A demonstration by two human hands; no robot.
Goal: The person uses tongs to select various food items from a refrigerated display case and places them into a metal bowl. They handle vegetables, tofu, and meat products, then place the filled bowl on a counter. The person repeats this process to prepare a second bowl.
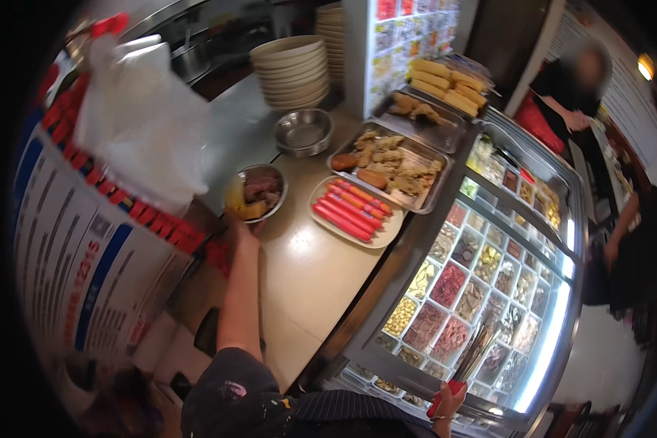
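Observation:
My left arm reaches forward over the counter, and my left hand point(244, 225) grips the near edge of a metal bowl point(282, 191). Dark reddish pieces of meat point(261, 185) and yellowish chunks point(254, 211) fill that bowl; motion blurs the fingers a little. Down at the lower right, my right hand point(451, 401) is closed around the red handle of metal tongs point(477, 352). The tongs' long arms point up over the lit glass display case point(409, 363), where clear tubs of meat, vegetables and other foods point(447, 285) sit in rows.
Sausages lie on a cream plate point(320, 217), beside a metal tray point(443, 191) of fried pieces. Empty metal bowls point(304, 131) and stacked bowls point(288, 69) stand farther back. Plastic bags point(142, 124) hang at left over a printed board point(80, 255). Two people point(562, 109) are beyond the case.

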